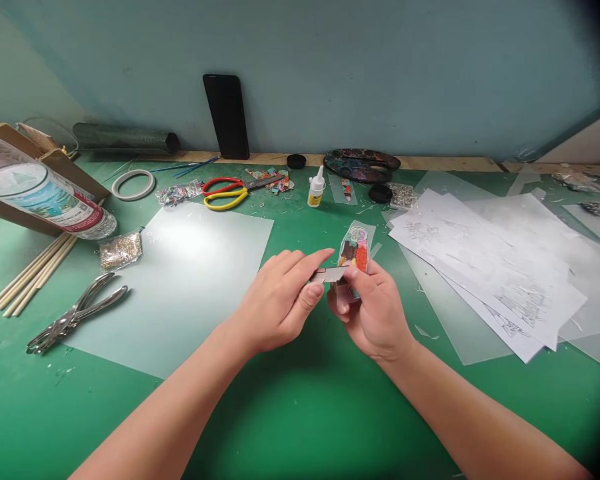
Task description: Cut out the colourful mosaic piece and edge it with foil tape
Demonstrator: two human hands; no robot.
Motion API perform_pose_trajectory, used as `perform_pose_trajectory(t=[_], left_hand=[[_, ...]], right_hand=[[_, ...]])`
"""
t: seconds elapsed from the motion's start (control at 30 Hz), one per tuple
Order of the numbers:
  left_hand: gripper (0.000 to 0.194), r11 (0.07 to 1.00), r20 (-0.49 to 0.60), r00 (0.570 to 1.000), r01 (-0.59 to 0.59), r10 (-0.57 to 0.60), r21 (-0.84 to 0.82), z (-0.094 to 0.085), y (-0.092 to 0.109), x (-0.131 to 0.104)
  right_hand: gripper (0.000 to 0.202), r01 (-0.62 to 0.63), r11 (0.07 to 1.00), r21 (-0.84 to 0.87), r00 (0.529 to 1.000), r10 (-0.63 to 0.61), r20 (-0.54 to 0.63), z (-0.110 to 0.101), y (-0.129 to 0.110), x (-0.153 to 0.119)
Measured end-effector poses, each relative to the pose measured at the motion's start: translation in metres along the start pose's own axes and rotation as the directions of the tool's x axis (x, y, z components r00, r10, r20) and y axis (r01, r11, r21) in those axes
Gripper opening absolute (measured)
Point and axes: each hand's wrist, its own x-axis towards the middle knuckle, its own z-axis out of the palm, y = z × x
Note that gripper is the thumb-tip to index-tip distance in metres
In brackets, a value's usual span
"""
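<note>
My left hand is closed on a utility knife blade; any handle is hidden by the fingers. The flat grey blade points right, toward my right thumb. In my right hand is a clear plastic sheet piece with a coloured drawing in red, brown, yellow and purple. My thumb presses its near side, and the lower part is partly covered by fingers. The blade tip overlaps the piece; I cannot tell whether it cuts into it. Both hands are held above the green tabletop.
Left are frosted sheets, a hole punch, wooden sticks and a plastic bottle. Behind lie red-yellow scissors, a glue bottle and a phone. Sketched papers cover the right side.
</note>
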Motion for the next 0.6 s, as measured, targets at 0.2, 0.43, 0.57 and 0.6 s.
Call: perform_pose_trajectory(t=[0.2, 0.43, 0.57, 0.6], left_hand=[[0.054, 1.000, 0.032, 0.999, 0.010, -0.010, 0.023, 0.0036, -0.0004, -0.0024], [0.054, 0.998, 0.000, 1.000, 0.002, -0.002, 0.062, 0.0078, -0.0004, -0.0028], [0.053, 0.998, -0.028, 0.999, -0.021, 0.023, 0.067, 0.0099, -0.0007, -0.0033], [0.052, 0.997, -0.031, 0.999, -0.023, 0.025, 0.067, 0.0101, -0.0007, -0.0035]], right_hand=[[0.026, -0.040, 0.998, 0.055, 0.998, 0.037, 0.050, -0.0014, -0.0020, -0.0023], [0.029, -0.118, 0.989, 0.089, 0.991, 0.111, 0.078, 0.0013, -0.0057, -0.0018], [0.031, -0.130, 0.985, 0.110, 0.990, 0.122, 0.078, 0.0026, -0.0066, -0.0016], [0.030, -0.131, 0.985, 0.110, 0.989, 0.122, 0.079, 0.0026, -0.0065, -0.0015]])
